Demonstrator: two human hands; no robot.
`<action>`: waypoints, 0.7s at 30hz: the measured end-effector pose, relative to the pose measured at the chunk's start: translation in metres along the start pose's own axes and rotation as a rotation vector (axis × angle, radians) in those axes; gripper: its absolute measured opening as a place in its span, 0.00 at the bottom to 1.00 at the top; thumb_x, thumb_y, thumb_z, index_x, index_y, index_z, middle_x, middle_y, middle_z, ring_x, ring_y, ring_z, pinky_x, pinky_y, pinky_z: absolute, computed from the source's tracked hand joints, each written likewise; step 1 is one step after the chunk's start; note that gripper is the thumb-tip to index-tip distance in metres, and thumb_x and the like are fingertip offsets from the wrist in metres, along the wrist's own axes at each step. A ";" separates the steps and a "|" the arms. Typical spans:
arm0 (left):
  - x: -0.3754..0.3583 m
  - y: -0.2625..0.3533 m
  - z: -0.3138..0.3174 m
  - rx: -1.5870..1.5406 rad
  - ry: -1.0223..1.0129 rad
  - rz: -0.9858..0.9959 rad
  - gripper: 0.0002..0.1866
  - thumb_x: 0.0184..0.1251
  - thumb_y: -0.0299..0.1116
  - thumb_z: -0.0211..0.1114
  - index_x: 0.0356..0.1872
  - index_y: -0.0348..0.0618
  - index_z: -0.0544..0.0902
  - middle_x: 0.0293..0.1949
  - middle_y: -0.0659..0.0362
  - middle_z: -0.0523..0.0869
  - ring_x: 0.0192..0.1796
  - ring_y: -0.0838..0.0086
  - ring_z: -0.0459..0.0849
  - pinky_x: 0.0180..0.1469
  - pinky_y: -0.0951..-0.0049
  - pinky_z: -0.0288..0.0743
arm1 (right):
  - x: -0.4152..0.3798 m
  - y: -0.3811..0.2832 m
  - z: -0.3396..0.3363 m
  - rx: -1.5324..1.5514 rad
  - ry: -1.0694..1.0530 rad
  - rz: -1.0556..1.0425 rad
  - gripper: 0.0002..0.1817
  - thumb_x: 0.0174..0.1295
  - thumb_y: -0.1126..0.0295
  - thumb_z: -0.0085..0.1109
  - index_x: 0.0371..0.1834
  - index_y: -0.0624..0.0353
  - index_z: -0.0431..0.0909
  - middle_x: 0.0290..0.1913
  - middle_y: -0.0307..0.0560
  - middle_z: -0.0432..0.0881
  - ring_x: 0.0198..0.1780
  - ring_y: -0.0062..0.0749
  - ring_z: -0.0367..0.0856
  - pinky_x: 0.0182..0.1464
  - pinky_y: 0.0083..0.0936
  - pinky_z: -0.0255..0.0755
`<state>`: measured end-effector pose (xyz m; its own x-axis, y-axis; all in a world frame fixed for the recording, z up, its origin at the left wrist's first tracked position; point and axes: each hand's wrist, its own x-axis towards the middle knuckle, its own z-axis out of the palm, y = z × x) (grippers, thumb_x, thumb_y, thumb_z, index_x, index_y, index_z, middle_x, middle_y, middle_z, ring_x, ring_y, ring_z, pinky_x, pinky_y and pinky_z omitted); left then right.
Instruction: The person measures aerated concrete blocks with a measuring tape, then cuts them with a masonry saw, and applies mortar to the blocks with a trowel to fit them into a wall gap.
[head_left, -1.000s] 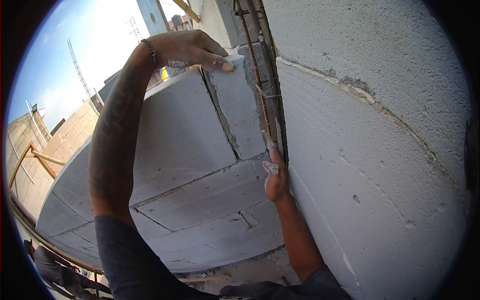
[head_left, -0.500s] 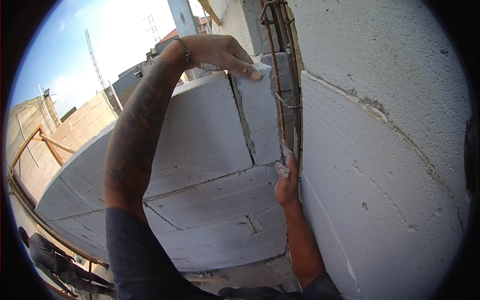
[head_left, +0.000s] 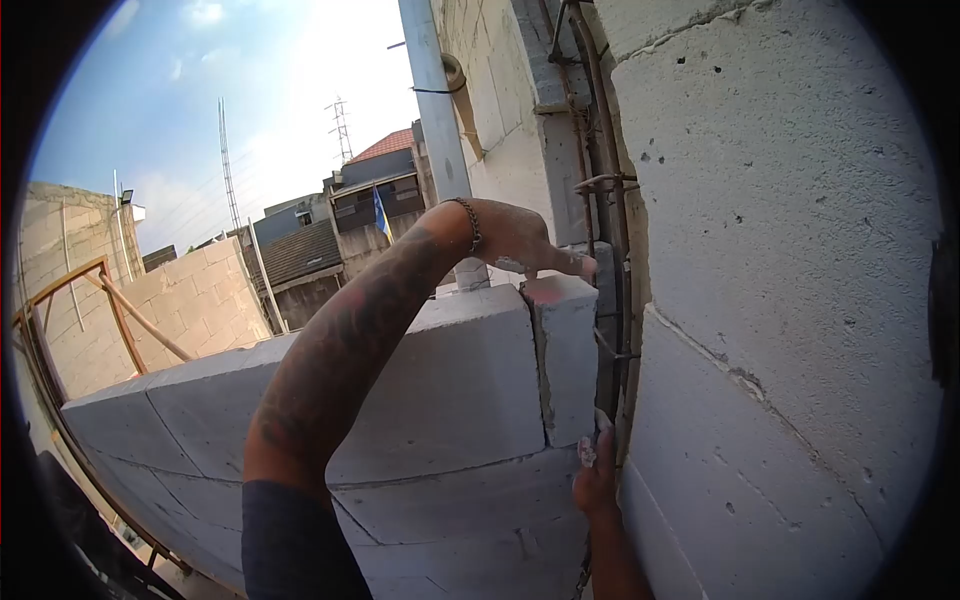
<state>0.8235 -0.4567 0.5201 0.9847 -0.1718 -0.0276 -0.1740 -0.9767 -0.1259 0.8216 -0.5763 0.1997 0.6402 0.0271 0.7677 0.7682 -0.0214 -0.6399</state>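
My left hand [head_left: 515, 238], with a chain bracelet at the wrist, reaches over the top of a narrow pale concrete block piece [head_left: 568, 355]. One digit stretches right across its top corner; the other fingers are mostly hidden. Low at the same piece's right edge is my right hand [head_left: 597, 475], its finger pointing up beside the gap and a whitish crust on the thumb. A dark joint separates the piece from a long block [head_left: 450, 385] on its left. Rusty steel bars [head_left: 610, 200] run upright just right of the piece.
A tall block wall [head_left: 780, 330] rises close on my right. The lower block courses [head_left: 450, 500] curve away left. Behind stand a grey-blue pipe [head_left: 435, 110], a wooden frame [head_left: 110, 300] and houses [head_left: 375, 190]. A dark-clothed figure [head_left: 75, 520] shows at lower left.
My view has tilted up, so the wall sits lower and more sky shows. My left hand has shifted right over the narrow piece's top; my right hand stays by its lower right edge.
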 end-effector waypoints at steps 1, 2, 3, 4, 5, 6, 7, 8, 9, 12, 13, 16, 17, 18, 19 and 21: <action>-0.004 0.003 -0.006 0.004 0.011 0.000 0.48 0.48 0.75 0.49 0.40 0.28 0.81 0.42 0.40 0.81 0.50 0.53 0.79 0.54 0.58 0.70 | -0.001 0.004 0.002 0.000 0.003 -0.012 0.24 0.64 0.67 0.39 0.59 0.72 0.60 0.59 0.65 0.64 0.63 0.54 0.60 0.65 0.38 0.50; -0.008 0.006 -0.011 0.092 -0.075 0.043 0.46 0.46 0.74 0.53 0.39 0.30 0.82 0.40 0.42 0.82 0.47 0.55 0.81 0.51 0.60 0.72 | -0.004 0.011 0.003 -0.027 -0.006 0.021 0.24 0.64 0.67 0.39 0.59 0.73 0.60 0.60 0.65 0.64 0.63 0.54 0.61 0.65 0.38 0.50; -0.011 0.006 -0.013 0.180 -0.163 0.087 0.44 0.44 0.72 0.57 0.39 0.31 0.82 0.37 0.44 0.83 0.44 0.58 0.82 0.48 0.63 0.74 | -0.007 0.020 0.005 -0.055 -0.014 0.056 0.24 0.65 0.67 0.39 0.59 0.73 0.60 0.60 0.65 0.64 0.63 0.54 0.61 0.65 0.38 0.51; -0.010 0.002 -0.006 0.145 -0.021 0.142 0.37 0.41 0.67 0.64 0.34 0.37 0.85 0.28 0.51 0.83 0.34 0.64 0.82 0.38 0.68 0.75 | -0.009 0.029 0.007 -0.084 -0.020 0.093 0.24 0.65 0.67 0.40 0.59 0.73 0.60 0.60 0.66 0.64 0.63 0.54 0.61 0.65 0.37 0.51; -0.007 -0.002 -0.006 0.147 -0.019 0.146 0.37 0.41 0.67 0.64 0.34 0.37 0.85 0.28 0.51 0.83 0.34 0.64 0.82 0.38 0.68 0.75 | -0.012 0.038 0.009 -0.112 -0.028 0.132 0.24 0.65 0.67 0.40 0.59 0.73 0.60 0.60 0.66 0.64 0.63 0.55 0.61 0.65 0.37 0.51; -0.007 0.000 -0.007 0.134 -0.060 0.115 0.35 0.41 0.66 0.65 0.32 0.38 0.85 0.26 0.53 0.83 0.32 0.66 0.81 0.35 0.69 0.74 | -0.014 0.041 0.011 -0.142 -0.037 0.173 0.24 0.65 0.67 0.41 0.59 0.74 0.60 0.60 0.66 0.64 0.63 0.55 0.61 0.65 0.37 0.52; -0.007 0.001 -0.005 0.119 -0.103 0.086 0.33 0.41 0.65 0.66 0.30 0.40 0.86 0.24 0.55 0.82 0.29 0.68 0.80 0.32 0.70 0.73 | -0.016 0.043 0.012 -0.173 -0.049 0.217 0.24 0.65 0.66 0.41 0.59 0.74 0.60 0.60 0.67 0.64 0.63 0.55 0.61 0.65 0.37 0.52; -0.006 -0.001 -0.003 0.114 -0.107 0.091 0.33 0.41 0.65 0.66 0.30 0.40 0.86 0.24 0.55 0.82 0.29 0.68 0.80 0.32 0.70 0.73 | -0.017 0.043 0.011 -0.178 -0.049 0.223 0.24 0.65 0.66 0.41 0.59 0.74 0.60 0.60 0.67 0.64 0.63 0.55 0.61 0.65 0.37 0.52; -0.005 -0.003 -0.002 0.106 -0.084 0.116 0.32 0.41 0.64 0.67 0.29 0.40 0.86 0.23 0.55 0.82 0.28 0.69 0.80 0.30 0.71 0.73 | -0.013 0.035 0.010 -0.101 -0.049 0.211 0.24 0.65 0.66 0.41 0.59 0.74 0.60 0.60 0.67 0.64 0.63 0.54 0.61 0.65 0.37 0.52; -0.002 -0.001 -0.005 0.122 -0.099 0.114 0.31 0.40 0.64 0.68 0.27 0.39 0.86 0.21 0.56 0.81 0.26 0.71 0.79 0.27 0.73 0.71 | -0.007 0.031 0.012 0.001 -0.028 0.186 0.25 0.66 0.66 0.42 0.60 0.75 0.59 0.60 0.67 0.63 0.63 0.52 0.61 0.65 0.36 0.52; -0.002 0.001 -0.006 0.150 -0.135 0.085 0.31 0.40 0.64 0.67 0.27 0.40 0.86 0.21 0.57 0.80 0.26 0.71 0.79 0.26 0.73 0.70 | -0.007 0.031 0.012 0.029 -0.007 0.169 0.25 0.66 0.65 0.41 0.60 0.74 0.59 0.61 0.66 0.63 0.64 0.51 0.60 0.65 0.35 0.51; -0.003 0.001 -0.006 0.121 -0.129 0.089 0.30 0.41 0.63 0.68 0.23 0.40 0.85 0.18 0.59 0.78 0.23 0.73 0.77 0.24 0.74 0.67 | -0.008 0.018 0.007 -0.031 -0.030 0.319 0.26 0.67 0.65 0.41 0.62 0.74 0.57 0.62 0.65 0.62 0.65 0.49 0.58 0.66 0.34 0.49; -0.005 0.001 -0.005 0.110 -0.132 0.093 0.30 0.41 0.63 0.68 0.23 0.40 0.85 0.18 0.59 0.78 0.23 0.73 0.77 0.24 0.74 0.67 | -0.008 0.017 0.006 -0.041 -0.035 0.325 0.26 0.67 0.65 0.41 0.62 0.74 0.57 0.62 0.65 0.62 0.65 0.49 0.58 0.66 0.34 0.49; -0.007 0.000 -0.004 0.102 -0.097 0.097 0.29 0.41 0.62 0.68 0.22 0.40 0.85 0.17 0.59 0.78 0.23 0.73 0.77 0.24 0.74 0.67 | -0.007 0.015 0.005 -0.036 -0.044 0.352 0.27 0.67 0.64 0.41 0.63 0.73 0.55 0.63 0.65 0.61 0.66 0.49 0.57 0.67 0.33 0.48; -0.008 0.000 -0.003 0.093 -0.066 0.102 0.29 0.41 0.61 0.68 0.21 0.40 0.84 0.17 0.59 0.77 0.23 0.73 0.76 0.23 0.74 0.67 | -0.006 0.013 0.005 -0.032 -0.053 0.383 0.28 0.67 0.63 0.42 0.64 0.73 0.54 0.64 0.64 0.60 0.66 0.49 0.56 0.67 0.33 0.47; -0.004 0.000 -0.002 0.123 -0.059 0.080 0.28 0.41 0.61 0.68 0.26 0.42 0.86 0.21 0.57 0.81 0.26 0.71 0.79 0.25 0.73 0.69 | -0.003 0.006 0.006 -0.040 -0.065 0.445 0.31 0.66 0.59 0.45 0.65 0.72 0.53 0.65 0.64 0.58 0.68 0.48 0.54 0.68 0.33 0.45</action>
<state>0.8193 -0.4560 0.5221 0.9662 -0.2372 -0.1006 -0.2550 -0.9362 -0.2418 0.8245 -0.5709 0.1935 0.9079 0.0694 0.4135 0.4183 -0.0834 -0.9045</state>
